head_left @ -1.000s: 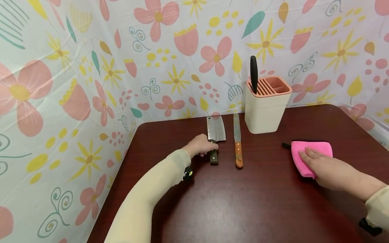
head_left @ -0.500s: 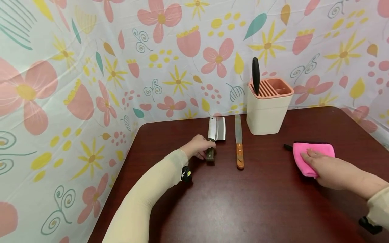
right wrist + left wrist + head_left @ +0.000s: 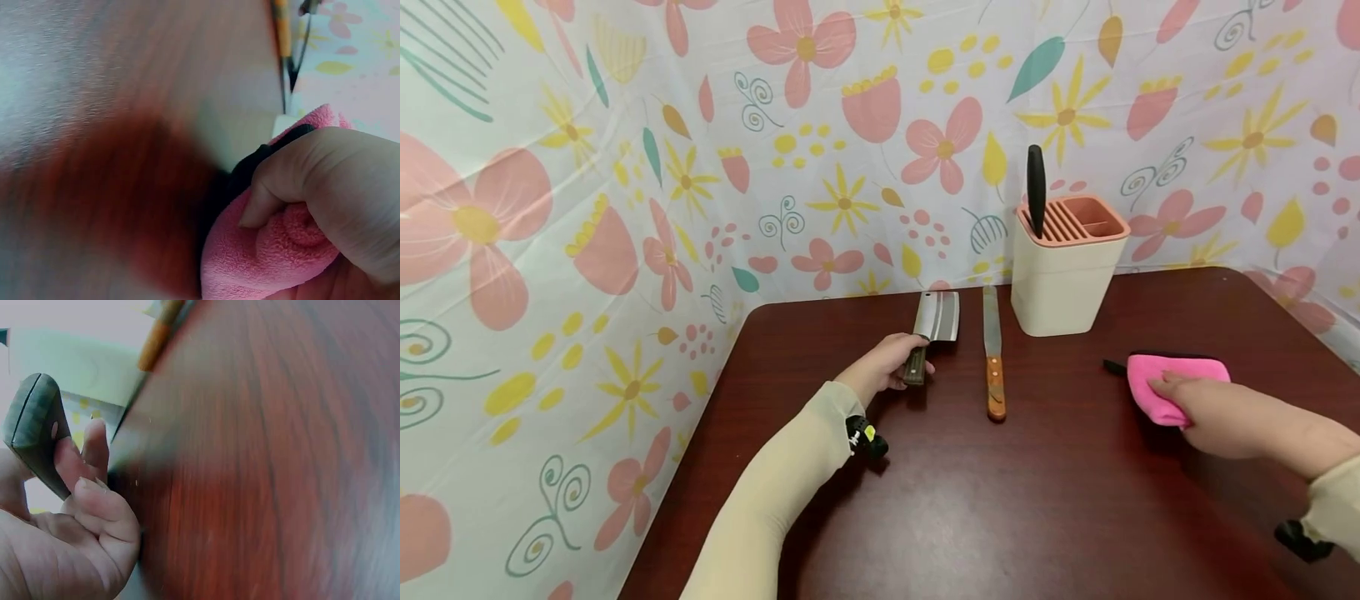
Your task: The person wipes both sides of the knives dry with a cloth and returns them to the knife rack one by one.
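Note:
My left hand (image 3: 887, 362) grips the dark handle of a cleaver (image 3: 937, 317), whose wide blade points toward the back wall. In the left wrist view the cleaver's handle (image 3: 34, 422) stands tilted between thumb and fingers, off the tabletop. Just right of it lies a long knife (image 3: 994, 387) with an orange-brown wooden handle. At the right, my right hand (image 3: 1228, 417) holds a folded pink cloth (image 3: 1146, 392). The right wrist view has the thumb curled over the fuzzy cloth (image 3: 240, 265), next to a black part; the other fingers are mostly hidden.
A cream knife block (image 3: 1063, 292) with a pink slotted top stands near the back edge, a black-handled knife (image 3: 1036, 192) upright in one slot. Flowered sheeting (image 3: 850, 167) closes off the back and left of the dark red-brown table (image 3: 1000, 508).
The left hand has closed round the cleaver's handle and raised its near end slightly. The right hand has drawn its fingers in, bunching the pink cloth. The camera view has shifted a little.

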### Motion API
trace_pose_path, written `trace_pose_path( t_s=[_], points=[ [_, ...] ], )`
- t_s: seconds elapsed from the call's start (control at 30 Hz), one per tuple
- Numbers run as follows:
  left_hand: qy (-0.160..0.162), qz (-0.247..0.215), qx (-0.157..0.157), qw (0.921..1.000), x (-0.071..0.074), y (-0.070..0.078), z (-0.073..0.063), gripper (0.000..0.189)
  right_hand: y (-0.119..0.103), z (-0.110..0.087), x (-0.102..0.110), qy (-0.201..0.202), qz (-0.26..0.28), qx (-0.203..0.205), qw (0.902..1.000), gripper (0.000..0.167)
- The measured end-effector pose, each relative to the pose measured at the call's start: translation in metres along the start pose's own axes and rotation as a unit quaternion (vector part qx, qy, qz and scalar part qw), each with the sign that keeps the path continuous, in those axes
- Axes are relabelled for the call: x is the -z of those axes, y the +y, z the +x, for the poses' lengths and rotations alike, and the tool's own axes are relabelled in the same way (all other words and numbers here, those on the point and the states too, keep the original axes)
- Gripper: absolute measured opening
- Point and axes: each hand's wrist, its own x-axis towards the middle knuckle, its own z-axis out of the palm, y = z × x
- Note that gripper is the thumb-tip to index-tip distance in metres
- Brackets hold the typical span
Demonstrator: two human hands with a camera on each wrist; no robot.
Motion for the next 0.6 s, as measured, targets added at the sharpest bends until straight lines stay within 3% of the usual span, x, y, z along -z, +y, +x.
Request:
trace_pose_path(
  t_s=[0.07, 0.17, 0.2, 0.33, 0.47, 0.6],
  points=[
    [0.003, -0.023, -0.007, 0.9997, -0.003, 0.000, 0.000, 0.038, 0.000, 0.000, 0.005, -0.006, 0.018, -0.002, 0.9998, 0.057],
    [0.009, -0.054, -0.014, 0.9984, -0.007, 0.001, 0.001, 0.037, -0.001, 0.001, 0.013, -0.002, 0.046, -0.014, 0.9988, 0.017],
    [0.009, -0.066, -0.015, 0.9977, -0.007, 0.001, 0.002, 0.036, -0.001, 0.001, 0.017, -0.002, 0.060, -0.020, 0.9980, 0.011],
    [0.008, -0.110, -0.017, 0.9938, -0.010, 0.004, 0.002, 0.035, -0.001, 0.002, 0.034, 0.016, 0.092, -0.021, 0.9954, 0.017],
    [0.008, -0.127, -0.027, 0.9915, -0.011, 0.004, 0.000, 0.040, -0.002, 0.003, 0.054, 0.038, 0.131, 0.012, 0.9906, 0.067],
    [0.008, -0.117, -0.044, 0.9922, -0.011, 0.002, -0.003, 0.046, -0.008, 0.007, 0.080, 0.048, 0.155, 0.038, 0.9860, 0.085]
  ],
)
